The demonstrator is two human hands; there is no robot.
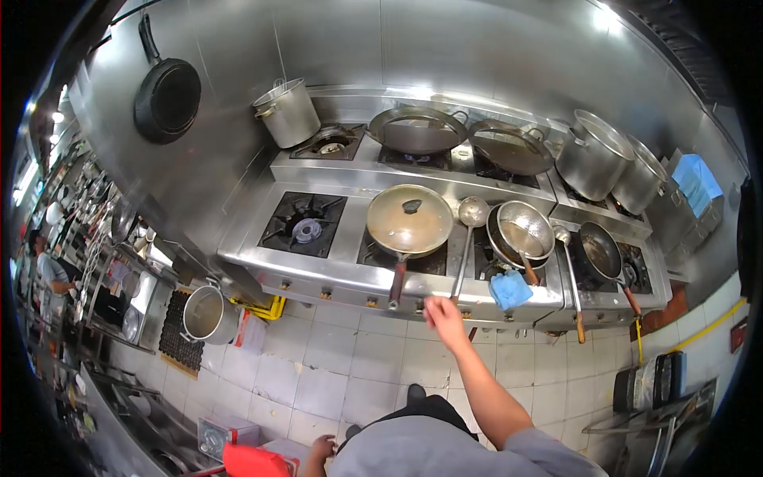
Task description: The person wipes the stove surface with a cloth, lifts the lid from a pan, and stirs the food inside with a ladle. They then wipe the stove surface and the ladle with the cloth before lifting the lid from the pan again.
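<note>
My right hand (442, 314) is at the stove's front edge, its fingers curled together. It is close to the handle end of a long ladle (473, 213) and to a row of knobs; what it grips, if anything, is hidden. Just left of it a frying pan's dark handle (397, 286) sticks out. That pan sits on a front burner under a glass lid (409, 220) with a black knob. My left hand (322, 447) hangs low by my side, fingers loosely apart and holding nothing visible, near a red object (253, 459).
Nested pans (524, 226), a blue cloth (509, 291), a second ladle (563, 235) and a black frying pan (600, 250) line the front right. Woks (419, 131) and stockpots (594, 159) stand behind. A large pot (208, 314) is lower left. Another person (52, 274) is far left.
</note>
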